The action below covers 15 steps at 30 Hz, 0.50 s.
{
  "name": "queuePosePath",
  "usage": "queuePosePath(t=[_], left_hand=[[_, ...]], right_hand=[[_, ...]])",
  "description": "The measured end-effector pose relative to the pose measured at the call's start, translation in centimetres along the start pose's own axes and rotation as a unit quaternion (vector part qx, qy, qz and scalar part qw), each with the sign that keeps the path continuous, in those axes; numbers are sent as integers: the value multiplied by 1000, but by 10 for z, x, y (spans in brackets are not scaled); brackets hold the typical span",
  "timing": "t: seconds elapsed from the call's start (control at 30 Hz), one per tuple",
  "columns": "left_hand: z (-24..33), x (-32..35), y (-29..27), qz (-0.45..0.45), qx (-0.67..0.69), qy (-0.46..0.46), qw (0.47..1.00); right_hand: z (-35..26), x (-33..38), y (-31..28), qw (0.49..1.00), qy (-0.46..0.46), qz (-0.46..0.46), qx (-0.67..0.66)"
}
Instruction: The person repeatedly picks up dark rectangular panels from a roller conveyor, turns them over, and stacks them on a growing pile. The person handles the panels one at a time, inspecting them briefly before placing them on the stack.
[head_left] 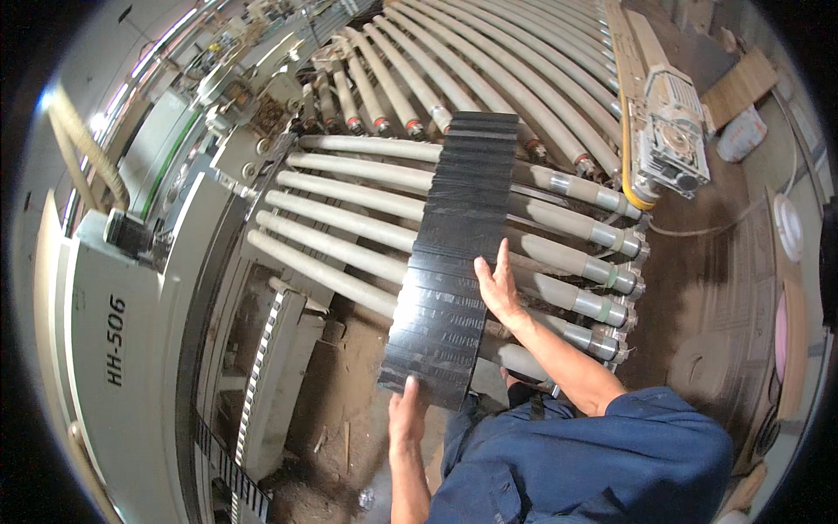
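A long black panel (458,223), crossed by many narrow strips or ridges, lies lengthwise over the pale rollers, its near end reaching toward my body. My left hand (407,415) is closed on the near end by the left corner. Its thumb lies on top, and the other fingers are hidden beneath. Halfway along the right edge, my right hand (499,288) touches the panel with thumb and forefinger spread apart. The remaining fingers of that hand are mostly out of sight. Light glares off the panel's lower left part.
Under the panel run several conveyor rollers (349,218), fanning away in a curve. At left stands a large pale machine (113,349). A grey motor (672,131) is mounted at the far right. Cardboard (740,85) leans behind it. Scraps lie on the dusty floor (336,437).
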<state>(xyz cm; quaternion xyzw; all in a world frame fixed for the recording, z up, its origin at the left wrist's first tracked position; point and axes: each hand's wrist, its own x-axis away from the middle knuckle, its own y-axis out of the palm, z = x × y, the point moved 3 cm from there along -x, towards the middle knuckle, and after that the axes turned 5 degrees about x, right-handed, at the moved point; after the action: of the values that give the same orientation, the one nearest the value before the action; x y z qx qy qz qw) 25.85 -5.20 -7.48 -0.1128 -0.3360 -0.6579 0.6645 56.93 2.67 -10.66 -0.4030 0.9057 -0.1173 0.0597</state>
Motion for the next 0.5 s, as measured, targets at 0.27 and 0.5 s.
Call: queuePosePath(t=[0.27, 0.5], left_hand=[[-20, -20, 17, -5, 81, 52, 995], [-26, -25, -1, -122, 163, -37, 978]], right_hand=[[-5, -9, -1, 1000, -4, 22, 7], [-19, -1, -1, 1000, 29, 12, 4]])
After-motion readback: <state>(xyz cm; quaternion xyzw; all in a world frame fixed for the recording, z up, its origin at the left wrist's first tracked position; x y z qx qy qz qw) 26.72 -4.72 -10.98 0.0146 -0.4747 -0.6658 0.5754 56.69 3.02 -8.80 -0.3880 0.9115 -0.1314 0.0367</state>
